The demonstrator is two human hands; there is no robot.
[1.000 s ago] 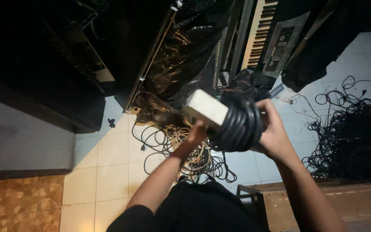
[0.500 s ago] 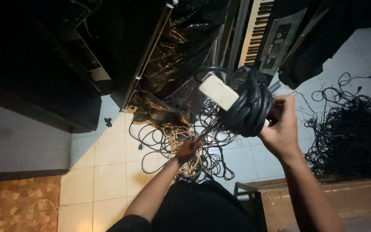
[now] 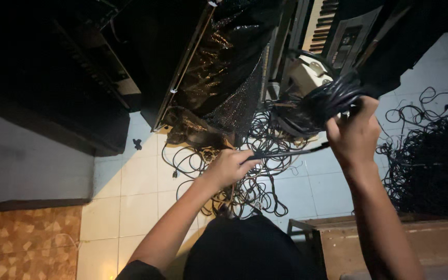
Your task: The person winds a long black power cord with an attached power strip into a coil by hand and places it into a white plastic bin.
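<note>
**Black cable pulled taut between two hands**

Above a pale tiled floor (image 3: 141,192), the right hand (image 3: 356,132) is raised and closed around a thick coil of black rubber cable (image 3: 322,103). The loops bunch over the fingers, and a cream-coloured boxy plastic part (image 3: 307,72) sits in the coil's upper side. From that hand a single black strand (image 3: 291,153) runs leftward, nearly level, to the left hand (image 3: 232,166), which is lower and nearer the body. Its fingers are curled shut around the strand's end.

Beneath both hands lies a loose tangle of thin dark and yellowish wires (image 3: 245,181) spread on the tiles. A larger heap of black cables (image 3: 431,161) lies well apart to the right. Behind the coil stands an electronic keyboard with white keys (image 3: 322,23), beside a glossy black cover (image 3: 224,67). A brown wooden worktop (image 3: 390,243) shows at the lower right, just beside the right forearm.
</note>
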